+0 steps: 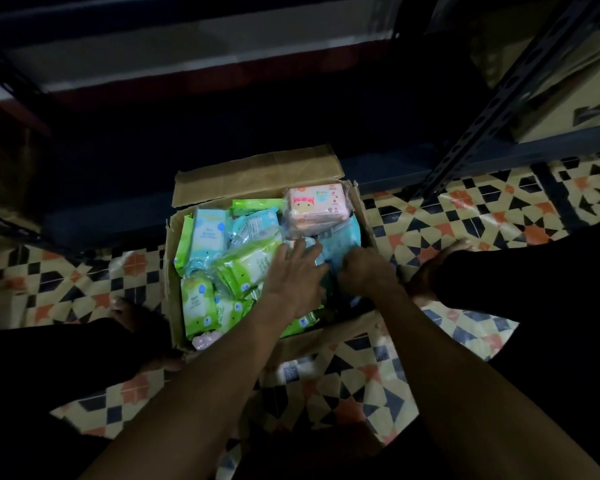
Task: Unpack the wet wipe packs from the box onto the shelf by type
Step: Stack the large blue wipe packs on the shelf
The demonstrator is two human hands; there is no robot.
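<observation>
Both hands in cardboard box [174,271]: left hand [293,271] spread flat on packs, right hand [364,271] curled, gripping light-blue wipe pack [340,242].

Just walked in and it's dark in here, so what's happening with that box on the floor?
A person is reaching both hands into an open brown cardboard box on the patterned tile floor. It is still full of green, blue and pink wet wipe packs. The left hand lies spread on the packs; the right hand curls its fingers into the light blue packs. A pink pack with a cartoon face sits on top, at the far side.
</observation>
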